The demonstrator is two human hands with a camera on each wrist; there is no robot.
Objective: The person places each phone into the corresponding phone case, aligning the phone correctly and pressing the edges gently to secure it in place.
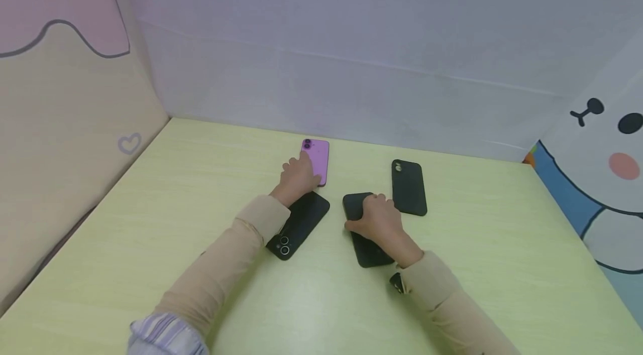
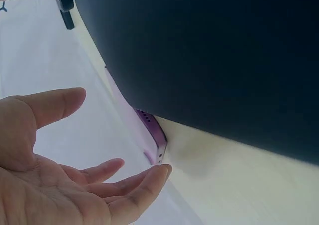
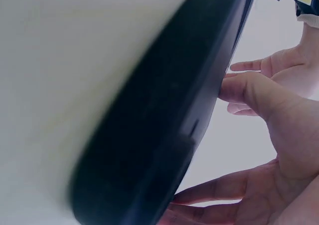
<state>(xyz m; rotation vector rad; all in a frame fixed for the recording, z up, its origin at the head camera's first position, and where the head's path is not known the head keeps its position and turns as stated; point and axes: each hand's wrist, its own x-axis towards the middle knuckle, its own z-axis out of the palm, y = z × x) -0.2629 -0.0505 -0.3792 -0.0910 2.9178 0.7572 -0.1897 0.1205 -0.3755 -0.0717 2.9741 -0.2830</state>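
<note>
My left hand (image 1: 297,176) reaches over a purple phone (image 1: 320,162) lying near the back of the table, camera side up. Its thumb and fingers are spread apart, and a fingertip is close to the phone's bottom corner in the left wrist view. Under my left wrist lies a black phone (image 1: 307,218) with two ringed lenses, partly hidden by the sleeve. My right hand (image 1: 382,221) grips a second black phone (image 1: 369,252), thumb along its left edge and fingers at the far and right side. In the right wrist view this black phone (image 3: 149,125) shows its edge.
A black phone case (image 1: 409,187) with a camera cutout lies just beyond my right hand. The pale yellow table (image 1: 201,165) ends at a white sheet (image 1: 351,65) behind. Printed cloth panels (image 1: 60,120) stand on both sides.
</note>
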